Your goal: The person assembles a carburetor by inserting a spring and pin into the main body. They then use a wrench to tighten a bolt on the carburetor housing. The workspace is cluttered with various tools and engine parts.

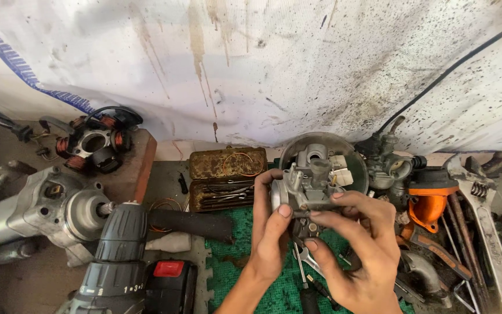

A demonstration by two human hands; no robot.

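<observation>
The small grey cast-metal carburetor body (309, 183) is held upright over the green mat (233, 273), clamped from its left by the left hand (268, 232). It's pinched from the right underside by the right hand (361, 250), so both sit equally close.

Soft even daylight, sharp centre, warped edges

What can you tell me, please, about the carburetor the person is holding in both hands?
The carburetor is a small grey cast-metal body, dull and grimy, with a round bore at its left end and a cylindrical tower on top. It is held upright above the green mat, in front of a round metal bowl. The left hand cups its left end; the right hand grips its underside with thumb and fingers.
</observation>
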